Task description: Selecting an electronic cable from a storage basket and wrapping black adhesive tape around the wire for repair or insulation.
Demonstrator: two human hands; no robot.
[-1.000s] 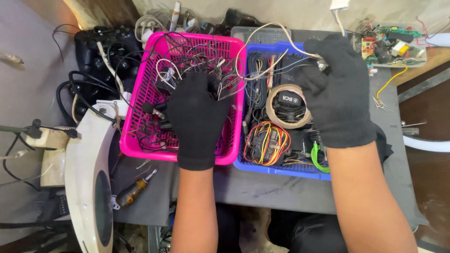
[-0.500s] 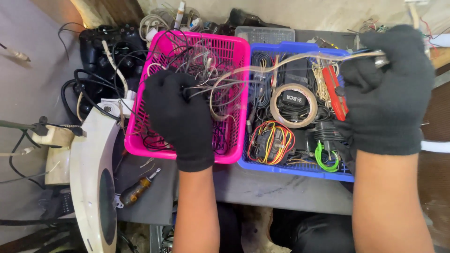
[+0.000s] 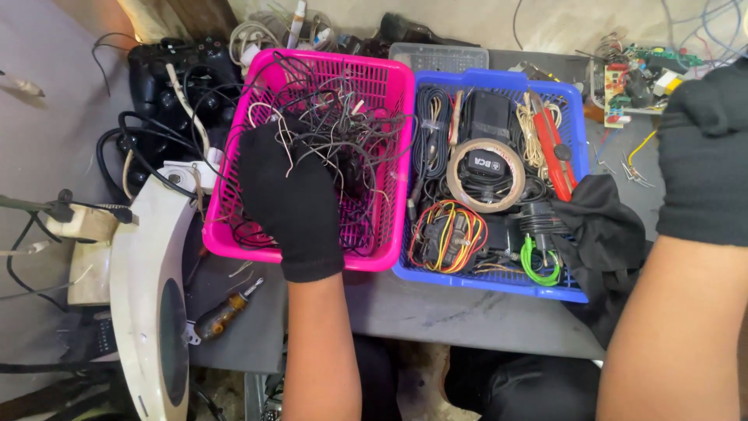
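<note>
At the far left, a white curved housing (image 3: pixel 148 296) is seen on the grey table (image 3: pixel 467 316), with a screwdriver (image 3: pixel 226 310) lying just beside it. Behind these, black game controllers (image 3: pixel 179 70) and looped black cables (image 3: pixel 132 156) are piled.

A pink basket (image 3: pixel 389 101) is set next, filled with a tangle of thin wires (image 3: pixel 343 148). The left hand (image 3: pixel 288 203), in a black glove, is laid inside the basket on the left part of the tangle; its fingers (image 3: pixel 261 152) are curled down into the wires, and several strands are seen running over the knuckles. Whether any strand is actually pinched cannot be told, since the fingertips are hidden in the tangle.

Touching the pink basket on its right side, a blue basket (image 3: pixel 483 277) is placed. In it are held a roll of tape (image 3: pixel 488 175), coiled black cords (image 3: pixel 432 132), a bundle of red, yellow and orange wires (image 3: pixel 448 234), a green cable (image 3: pixel 538 261) and a red-handled tool (image 3: pixel 555 152). A black cloth (image 3: pixel 604 234) is draped over its right rim.

Behind the blue basket's right corner, a circuit board (image 3: pixel 623 82) is seen among loose parts.

At the far right, the gloved right hand (image 3: pixel 705 148) is raised, well apart from the baskets. Its fingers are cut off by the frame edge, so its grip cannot be told.
</note>
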